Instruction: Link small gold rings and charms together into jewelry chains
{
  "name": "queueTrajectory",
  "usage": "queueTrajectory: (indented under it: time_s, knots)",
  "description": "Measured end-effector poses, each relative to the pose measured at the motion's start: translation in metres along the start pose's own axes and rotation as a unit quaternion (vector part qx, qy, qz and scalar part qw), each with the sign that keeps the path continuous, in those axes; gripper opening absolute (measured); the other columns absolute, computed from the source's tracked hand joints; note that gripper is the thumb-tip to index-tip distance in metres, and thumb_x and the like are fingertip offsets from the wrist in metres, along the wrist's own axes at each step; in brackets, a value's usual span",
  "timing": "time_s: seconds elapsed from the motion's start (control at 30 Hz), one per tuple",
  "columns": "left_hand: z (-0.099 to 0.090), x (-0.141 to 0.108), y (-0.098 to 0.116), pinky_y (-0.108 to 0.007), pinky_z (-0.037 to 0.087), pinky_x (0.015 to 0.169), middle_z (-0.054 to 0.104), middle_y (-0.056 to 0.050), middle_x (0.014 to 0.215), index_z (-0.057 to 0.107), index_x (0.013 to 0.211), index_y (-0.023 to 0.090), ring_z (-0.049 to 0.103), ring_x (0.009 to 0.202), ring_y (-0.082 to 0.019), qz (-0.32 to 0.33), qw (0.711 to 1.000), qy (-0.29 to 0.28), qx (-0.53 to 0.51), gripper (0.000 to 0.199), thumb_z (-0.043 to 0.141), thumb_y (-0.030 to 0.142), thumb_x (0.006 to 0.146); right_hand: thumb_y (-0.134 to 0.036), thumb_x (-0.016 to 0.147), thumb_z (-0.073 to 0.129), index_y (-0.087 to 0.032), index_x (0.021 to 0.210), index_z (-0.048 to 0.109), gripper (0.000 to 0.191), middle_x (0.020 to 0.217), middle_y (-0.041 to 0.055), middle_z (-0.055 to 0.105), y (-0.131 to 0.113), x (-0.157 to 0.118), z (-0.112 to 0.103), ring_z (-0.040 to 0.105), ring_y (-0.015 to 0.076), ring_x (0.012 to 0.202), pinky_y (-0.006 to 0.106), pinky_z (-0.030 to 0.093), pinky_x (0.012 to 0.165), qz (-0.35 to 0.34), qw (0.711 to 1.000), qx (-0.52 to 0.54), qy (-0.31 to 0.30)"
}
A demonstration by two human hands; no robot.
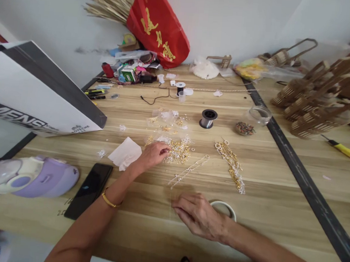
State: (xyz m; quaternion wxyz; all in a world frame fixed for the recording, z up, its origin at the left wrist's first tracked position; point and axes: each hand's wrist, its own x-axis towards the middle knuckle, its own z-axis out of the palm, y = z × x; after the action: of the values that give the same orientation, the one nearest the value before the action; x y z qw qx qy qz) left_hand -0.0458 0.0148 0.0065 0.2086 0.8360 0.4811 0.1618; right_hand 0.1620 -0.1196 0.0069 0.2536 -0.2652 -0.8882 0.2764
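Observation:
My left hand (154,155) reaches into a pile of small gold and silver jewelry findings (180,150). Its fingers are pinched together, and what they hold, if anything, is too small to make out. My right hand (200,215) is closed low over the table, fingertips together; a faint thin line shows by them, but what is pinched stays unclear. Just ahead of it lies a thin beaded chain (188,171). A bundle of gold and silver chains (231,165) rests farther right. Behind the right wrist, a white ring-shaped object (232,212) is partly hidden.
A spool of wire (208,118) and a jar of beads (248,126) stand beyond the pile. Left are a white tissue (125,153), a black phone (89,191), a purple bottle (44,177) and a large white box (41,96). Bamboo baskets (313,105) and a yellow-handled tool (347,152) lie right.

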Motion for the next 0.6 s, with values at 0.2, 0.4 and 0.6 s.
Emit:
queueTrajectory:
  time_s: [0.2, 0.4, 0.6]
  knots:
    - [-0.013, -0.017, -0.005, -0.024, 0.043, 0.066, 0.063, -0.003, 0.079, 0.066, 0.086, 0.018, 0.056, 0.072, -0.013, -0.011, 1.0, -0.019, 0.017, 0.013, 0.055, 0.017, 0.079, -0.017, 0.093, 0.038, -0.016, 0.093, 0.053, 0.016, 0.072, 0.003, 0.057, 0.0, 0.0, 0.003, 0.051, 0.0131, 0.063, 0.025, 0.036, 0.058, 0.0, 1.0, 0.0, -0.011]
    - [-0.017, -0.029, 0.001, -0.027, 0.043, 0.072, 0.061, -0.004, 0.084, 0.065, 0.087, 0.018, 0.057, 0.078, -0.017, -0.036, 0.994, -0.026, 0.097, 0.014, 0.052, 0.018, 0.08, -0.016, 0.093, 0.038, -0.016, 0.091, 0.053, 0.015, 0.072, 0.0029, 0.057, 0.0, -0.001, 0.004, 0.051, 0.0129, 0.062, 0.025, 0.036, 0.058, -0.003, 1.0, -0.002, -0.009]
    - [-0.007, -0.024, 0.001, -0.028, 0.042, 0.071, 0.062, -0.005, 0.081, 0.063, 0.08, 0.017, 0.057, 0.078, -0.018, -0.024, 0.992, -0.018, 0.123, 0.014, 0.05, 0.014, 0.08, -0.016, 0.092, 0.038, -0.016, 0.092, 0.053, 0.014, 0.071, 0.0027, 0.056, 0.0, 0.0, 0.006, 0.05, 0.0131, 0.062, 0.025, 0.035, 0.058, -0.007, 1.0, -0.009, -0.008]
